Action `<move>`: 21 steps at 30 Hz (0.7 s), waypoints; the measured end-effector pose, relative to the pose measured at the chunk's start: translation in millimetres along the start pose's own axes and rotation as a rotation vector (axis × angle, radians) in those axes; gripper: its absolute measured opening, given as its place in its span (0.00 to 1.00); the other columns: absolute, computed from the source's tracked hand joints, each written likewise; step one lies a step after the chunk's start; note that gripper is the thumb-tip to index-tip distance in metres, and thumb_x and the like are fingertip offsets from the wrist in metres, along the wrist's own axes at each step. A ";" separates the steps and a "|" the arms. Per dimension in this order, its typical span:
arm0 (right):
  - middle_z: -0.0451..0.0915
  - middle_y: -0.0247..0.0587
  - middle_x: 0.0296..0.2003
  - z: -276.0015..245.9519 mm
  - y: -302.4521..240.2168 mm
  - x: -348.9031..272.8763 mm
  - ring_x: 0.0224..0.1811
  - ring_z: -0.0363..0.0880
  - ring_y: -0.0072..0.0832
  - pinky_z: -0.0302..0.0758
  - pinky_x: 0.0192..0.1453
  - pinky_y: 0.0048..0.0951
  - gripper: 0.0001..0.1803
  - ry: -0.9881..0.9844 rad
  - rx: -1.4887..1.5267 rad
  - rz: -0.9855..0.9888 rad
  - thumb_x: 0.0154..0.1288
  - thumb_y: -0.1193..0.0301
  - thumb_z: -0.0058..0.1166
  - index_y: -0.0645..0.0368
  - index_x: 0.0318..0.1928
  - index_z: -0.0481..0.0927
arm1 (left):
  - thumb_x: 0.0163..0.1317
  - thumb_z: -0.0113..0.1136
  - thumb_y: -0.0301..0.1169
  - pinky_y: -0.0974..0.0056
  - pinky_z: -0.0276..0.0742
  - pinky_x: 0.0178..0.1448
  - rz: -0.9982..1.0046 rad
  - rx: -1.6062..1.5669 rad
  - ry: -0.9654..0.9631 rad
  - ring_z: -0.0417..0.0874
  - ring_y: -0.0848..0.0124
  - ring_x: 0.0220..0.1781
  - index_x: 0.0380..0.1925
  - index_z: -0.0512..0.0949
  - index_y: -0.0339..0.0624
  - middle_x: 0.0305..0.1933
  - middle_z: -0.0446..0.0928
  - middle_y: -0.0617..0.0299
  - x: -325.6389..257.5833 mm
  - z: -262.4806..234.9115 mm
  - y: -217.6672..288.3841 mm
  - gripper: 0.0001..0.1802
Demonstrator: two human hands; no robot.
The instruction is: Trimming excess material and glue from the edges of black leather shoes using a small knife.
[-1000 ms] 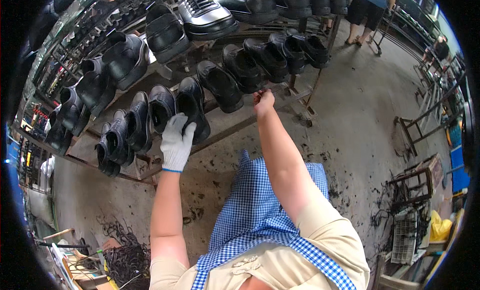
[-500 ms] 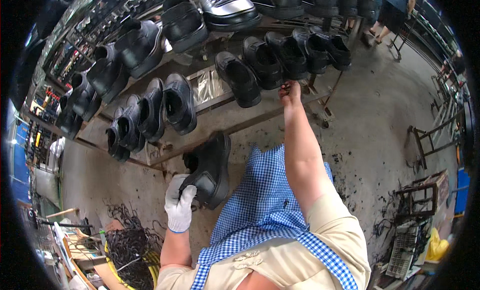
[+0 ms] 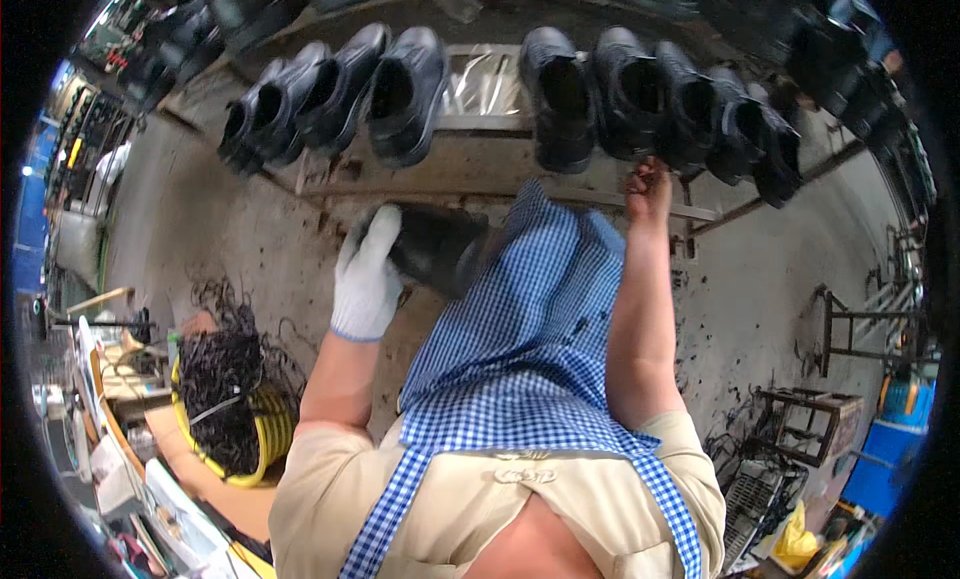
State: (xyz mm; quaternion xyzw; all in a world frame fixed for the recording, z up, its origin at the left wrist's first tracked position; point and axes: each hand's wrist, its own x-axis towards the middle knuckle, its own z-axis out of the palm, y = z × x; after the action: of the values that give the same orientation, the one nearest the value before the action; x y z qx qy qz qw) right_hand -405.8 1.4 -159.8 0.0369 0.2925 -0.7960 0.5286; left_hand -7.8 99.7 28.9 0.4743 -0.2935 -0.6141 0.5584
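Observation:
My left hand (image 3: 370, 269), in a white knit glove, grips a black shoe (image 3: 437, 251) in front of my apron. The shoe lies on its side and is blurred by motion. Bare and stretched forward, my right hand (image 3: 648, 187) is just under the heels of the right-hand row of black shoes (image 3: 627, 89) on the rack. Its fingers are curled; whether something small is in them is too hard to make out. Another row of black shoes (image 3: 405, 99) stands to the left of a gap in the same rack.
The metal rack (image 3: 487, 122) spans the far side, with more dark shoes on a higher level. A yellow basket (image 3: 262, 449) of black strips stands at lower left beside a cluttered table. At right are a metal frame stand (image 3: 860, 329), a wooden stool (image 3: 815, 419) and blue boxes (image 3: 890, 459).
The shoe in my left hand has turned from pointing away to lying sideways. My view has swung, so the rack now runs straight across. My right hand remains below the right-hand row.

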 end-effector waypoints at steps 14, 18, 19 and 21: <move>0.80 0.33 0.42 31.4 65.1 -231.6 0.24 0.67 0.10 0.63 0.26 0.12 0.19 -0.544 -0.695 -0.075 0.64 0.75 0.58 0.60 0.56 0.77 | 0.66 0.54 0.29 0.60 0.75 0.61 -0.313 -0.258 -0.257 0.78 0.62 0.57 0.55 0.68 0.29 0.55 0.75 0.49 -27.3 18.1 -34.2 0.20; 0.78 0.36 0.47 36.7 56.3 -232.6 0.33 0.72 0.14 0.68 0.33 0.15 0.20 -0.720 -0.901 -0.351 0.60 0.76 0.62 0.59 0.54 0.78 | 0.66 0.53 0.29 0.61 0.73 0.63 -0.453 -0.311 -0.397 0.75 0.61 0.60 0.58 0.66 0.28 0.59 0.72 0.48 -36.5 27.7 -49.8 0.23; 0.78 0.37 0.46 37.0 52.7 -233.2 0.34 0.75 0.16 0.70 0.33 0.16 0.19 -0.756 -0.935 -0.394 0.59 0.75 0.63 0.58 0.53 0.79 | 0.66 0.53 0.29 0.62 0.73 0.62 -0.485 -0.206 -0.397 0.75 0.61 0.59 0.58 0.66 0.29 0.58 0.72 0.50 -35.2 25.8 -53.6 0.23; 0.78 0.38 0.45 41.0 43.0 -239.4 0.35 0.78 0.17 0.73 0.32 0.18 0.19 -0.788 -0.973 -0.429 0.59 0.74 0.64 0.57 0.51 0.80 | 0.65 0.54 0.29 0.64 0.73 0.60 -0.487 0.015 -0.409 0.77 0.63 0.56 0.56 0.69 0.30 0.56 0.73 0.54 -32.6 21.2 -55.1 0.22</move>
State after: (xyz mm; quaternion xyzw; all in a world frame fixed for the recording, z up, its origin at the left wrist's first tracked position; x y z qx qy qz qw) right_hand -253.5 165.4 -56.1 -0.5590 0.4043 -0.6148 0.3823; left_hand -52.0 138.8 -3.8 0.4014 -0.2819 -0.8101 0.3212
